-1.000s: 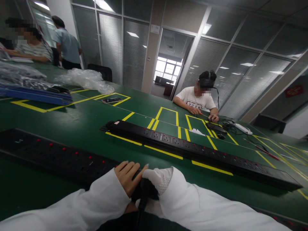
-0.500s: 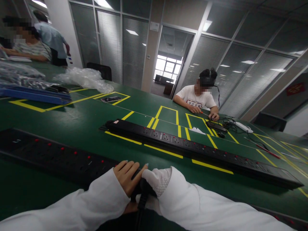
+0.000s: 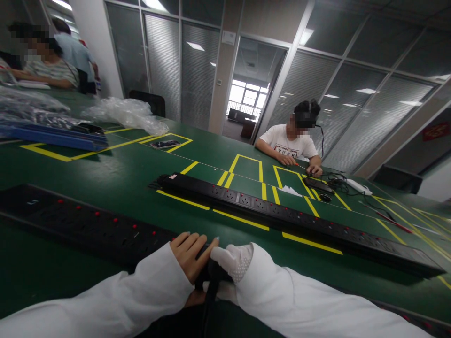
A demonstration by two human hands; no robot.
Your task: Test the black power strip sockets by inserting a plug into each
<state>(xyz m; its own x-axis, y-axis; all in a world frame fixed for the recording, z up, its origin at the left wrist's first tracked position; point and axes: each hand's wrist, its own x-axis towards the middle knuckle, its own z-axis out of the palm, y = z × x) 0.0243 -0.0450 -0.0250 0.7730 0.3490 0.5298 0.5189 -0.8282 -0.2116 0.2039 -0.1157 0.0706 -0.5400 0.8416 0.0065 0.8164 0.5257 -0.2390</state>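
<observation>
A long black power strip (image 3: 95,230) with red switches or lights along its top slants in from the left, its near end under my hands. My bare left hand (image 3: 188,253) is closed over that end, fingers on top and part of the hand showing below. My right hand (image 3: 234,263), in a white dotted glove, is pressed up against the left and closed around the thick black cable end (image 3: 214,272). From between the hands a black cable (image 3: 210,300) hangs down toward me. The exact joint of cable and strip is hidden by my fingers.
Another long black power strip (image 3: 282,209) lies across the green table (image 3: 141,173), beyond my hands. Part of one more strip (image 3: 412,317) shows at lower right. Clear plastic wrap (image 3: 123,112) and a blue tray (image 3: 52,136) are far left. A co-worker (image 3: 291,143) sits opposite.
The view has shifted slightly, so the scene sits a little further right. Both hands keep the same grip on the strip's end and cable.
</observation>
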